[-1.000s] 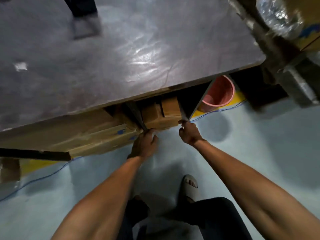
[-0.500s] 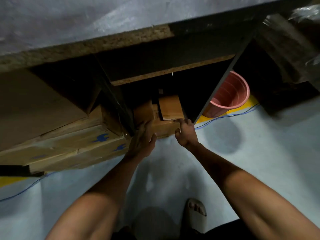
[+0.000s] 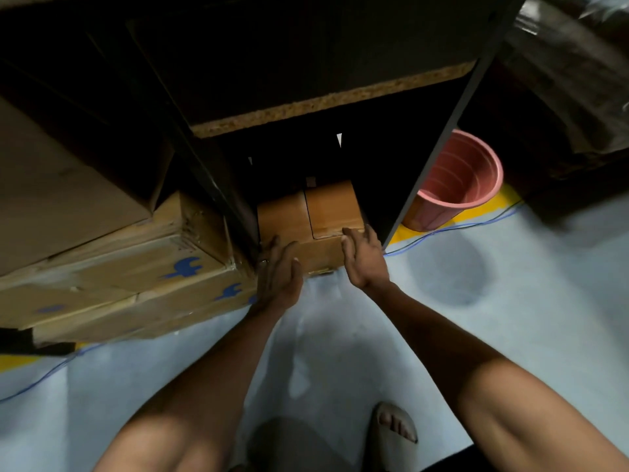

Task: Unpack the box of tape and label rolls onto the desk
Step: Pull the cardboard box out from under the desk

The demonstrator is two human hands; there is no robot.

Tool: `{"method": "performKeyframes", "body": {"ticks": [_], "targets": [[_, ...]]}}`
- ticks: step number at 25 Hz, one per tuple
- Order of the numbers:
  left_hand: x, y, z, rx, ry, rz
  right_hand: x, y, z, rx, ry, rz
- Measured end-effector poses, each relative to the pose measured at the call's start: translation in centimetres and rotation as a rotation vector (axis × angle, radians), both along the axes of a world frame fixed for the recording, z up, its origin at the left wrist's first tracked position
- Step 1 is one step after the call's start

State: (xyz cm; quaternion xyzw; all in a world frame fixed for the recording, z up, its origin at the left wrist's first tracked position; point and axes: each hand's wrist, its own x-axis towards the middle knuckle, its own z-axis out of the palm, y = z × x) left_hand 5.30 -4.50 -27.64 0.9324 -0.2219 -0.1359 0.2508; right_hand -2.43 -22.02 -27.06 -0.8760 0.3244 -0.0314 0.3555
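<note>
Both my left hand (image 3: 279, 271) and right hand (image 3: 363, 256) are grasping the brown cardboard box (image 3: 309, 222) at twelve o'clock, drawing it from under the dark desk (image 3: 326, 100).

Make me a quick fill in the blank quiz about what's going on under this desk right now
1. Both hands are on a cardboard box sitting under the ____.
2. The bucket right of the desk leg is ____ in colour.
3. The stacked cartons to the left carry ____ printed marks.
4. The thin cable on the floor is ____.

Missing words: desk; pink; blue; blue
</note>
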Motion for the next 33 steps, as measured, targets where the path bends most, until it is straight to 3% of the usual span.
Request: {"method": "performKeyframes", "body": {"ticks": [8,15,20,33], "targets": [[2.8,-2.8,0.4,-0.008,0.074,0.075,3.6,-2.3,-1.5,0.094,0.039,-0.073],[2.2,-3.9,-1.3,0.098,-0.024,0.038,3.1,-3.0,-3.1,0.135,-0.076,-0.068],[0.5,-4.1,-0.8,-0.162,0.107,0.18,3.2,-6.5,-5.1,0.224,-0.07,-0.074],[-2.0,-3.1,-1.2,-0.405,0.302,0.336,1.3,-3.4,-6.0,0.243,-0.168,-0.245]]}}
